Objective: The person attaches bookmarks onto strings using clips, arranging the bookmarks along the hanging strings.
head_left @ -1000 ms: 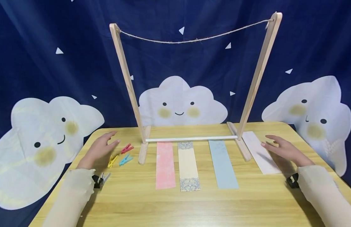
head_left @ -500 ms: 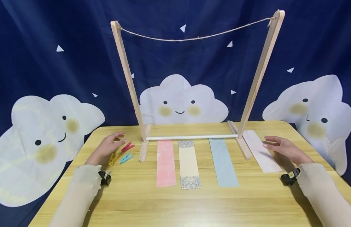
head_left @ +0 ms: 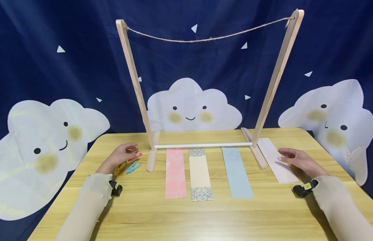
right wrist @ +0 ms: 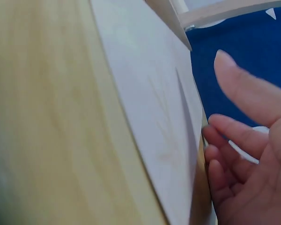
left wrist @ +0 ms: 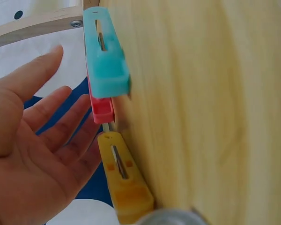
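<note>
We find the left hand at the left of the pale wood-grain table, thumb wide of loosely bent fingers, gripping nothing. Its fingertips are close by the red plastic clothespin; whether they touch, we cannot tell. The turquoise plastic clothespin and the yellow plastic clothespin lie near it in a loose cluster, within one small reach, we judge.

The right hand is at the outer edge of the white rectangular strip, thumb apart from curved fingers and holding nothing. A thin, flat sheet offers little to hold but its edge, which may explain that position.

The pink strip, the cream strip with blue lacy ends and the pale blue strip lie lengthwise and apart, presumably so none covers another. Above them stands the light wooden frame; we take its long feet to steady it and the white rod to brace it. The beige twine sags, probably because only its ends are fixed.
</note>
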A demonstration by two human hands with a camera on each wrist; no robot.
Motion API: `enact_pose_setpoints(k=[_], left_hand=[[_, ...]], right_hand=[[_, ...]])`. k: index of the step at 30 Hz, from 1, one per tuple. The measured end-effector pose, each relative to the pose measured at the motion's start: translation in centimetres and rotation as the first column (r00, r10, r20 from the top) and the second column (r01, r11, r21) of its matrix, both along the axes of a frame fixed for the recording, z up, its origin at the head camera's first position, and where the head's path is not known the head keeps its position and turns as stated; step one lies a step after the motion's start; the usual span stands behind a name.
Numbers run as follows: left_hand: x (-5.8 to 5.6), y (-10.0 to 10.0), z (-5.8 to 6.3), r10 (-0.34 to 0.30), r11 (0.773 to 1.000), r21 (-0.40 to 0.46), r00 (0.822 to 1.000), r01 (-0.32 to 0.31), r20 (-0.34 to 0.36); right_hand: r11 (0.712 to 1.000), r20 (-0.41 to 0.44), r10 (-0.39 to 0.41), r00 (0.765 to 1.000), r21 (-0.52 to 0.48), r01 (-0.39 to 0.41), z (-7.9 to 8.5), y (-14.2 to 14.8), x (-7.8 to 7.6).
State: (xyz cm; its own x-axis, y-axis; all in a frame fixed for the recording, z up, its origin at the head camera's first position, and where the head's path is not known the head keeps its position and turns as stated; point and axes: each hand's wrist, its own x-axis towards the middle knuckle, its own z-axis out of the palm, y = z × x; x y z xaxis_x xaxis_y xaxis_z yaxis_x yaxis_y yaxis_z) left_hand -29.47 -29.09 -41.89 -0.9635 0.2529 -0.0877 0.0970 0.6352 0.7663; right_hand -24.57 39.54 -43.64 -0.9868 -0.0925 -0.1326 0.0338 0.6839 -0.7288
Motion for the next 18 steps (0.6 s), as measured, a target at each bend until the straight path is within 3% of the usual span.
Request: enact_pose_setpoints(k=[7, 13, 18], left_hand=[[-0.21, 0.04, 0.02, 0.060, 0.998, 0.030, 0.997, -0.061, 0.052], [-0.15, 0.08, -0.06, 0.101, 0.993, 0.051, 0.988, -0.107, 0.117], [-0.32, 0.30, -0.14, 0.114, 0.992, 0.048, 0.987, -0.120, 0.111]], right_hand=[[0.997, -0.013, -0.066, 0.998, 0.043, 0.067, -0.51, -0.56, -0.06], [0.998, -0.058, -0.061, 0.996, 0.015, 0.061, -0.72, -0.64, 0.52], [0.997, -0.059, -0.061, 0.996, 0.044, 0.063, -0.73, -0.62, 0.46]])
